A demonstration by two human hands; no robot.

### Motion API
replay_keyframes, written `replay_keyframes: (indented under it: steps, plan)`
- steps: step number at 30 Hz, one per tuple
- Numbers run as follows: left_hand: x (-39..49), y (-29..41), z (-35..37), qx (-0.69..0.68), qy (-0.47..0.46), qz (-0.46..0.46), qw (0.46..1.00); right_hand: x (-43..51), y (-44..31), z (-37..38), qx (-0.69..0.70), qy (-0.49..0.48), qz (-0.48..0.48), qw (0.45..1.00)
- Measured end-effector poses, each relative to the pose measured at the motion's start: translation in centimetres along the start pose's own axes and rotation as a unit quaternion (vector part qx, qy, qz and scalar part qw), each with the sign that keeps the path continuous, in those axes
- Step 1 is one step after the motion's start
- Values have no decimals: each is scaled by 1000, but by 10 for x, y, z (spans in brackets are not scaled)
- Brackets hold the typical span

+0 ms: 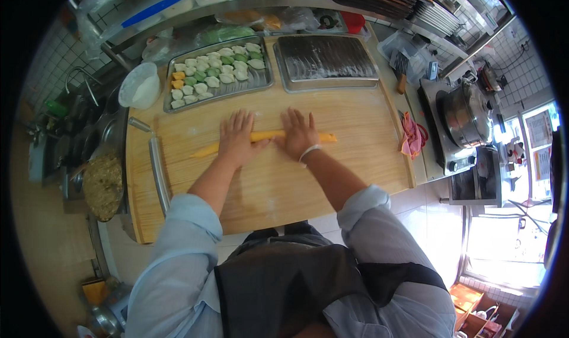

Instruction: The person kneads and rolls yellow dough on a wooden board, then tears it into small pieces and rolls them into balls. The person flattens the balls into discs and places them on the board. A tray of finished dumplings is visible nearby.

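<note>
A long rope of yellow dough (266, 136) lies across the wooden board (275, 191), its left end tapered. My left hand (237, 138) rests flat on the rope left of its middle, fingers extended. On the right part of the rope lies my right hand (297, 133), palm down, with a white band at the wrist. The thumbs point towards each other over the dough. Neither hand grasps the rope. At the board's left side is a metal rolling pin (158, 173).
Behind the dough, a metal tray (260, 82) holds several rows of white, green and yellow dumplings. Beside it sits an upturned, flour-dusted tray (326, 58). A white bowl (141, 87) stands back left, a bowl of filling (103, 184) left, a pink cloth (412, 136) and lidded pot (466, 111) right.
</note>
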State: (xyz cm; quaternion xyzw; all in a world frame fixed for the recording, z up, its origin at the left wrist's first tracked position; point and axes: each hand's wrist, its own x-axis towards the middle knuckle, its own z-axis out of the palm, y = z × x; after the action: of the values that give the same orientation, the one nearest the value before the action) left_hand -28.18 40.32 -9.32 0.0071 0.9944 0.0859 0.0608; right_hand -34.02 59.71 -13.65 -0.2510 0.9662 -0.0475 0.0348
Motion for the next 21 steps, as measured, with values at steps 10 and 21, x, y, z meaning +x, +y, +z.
replay_keyframes:
  steps: [10, 21]
  plan:
    - [-23, 9, 8, -22, 4, 29, 999, -35, -10, -20, 67, 31, -19, 997]
    - [-80, 28, -8, 30, -33, 62, 997, -106, -16, -31, 70, -30, -66, 995]
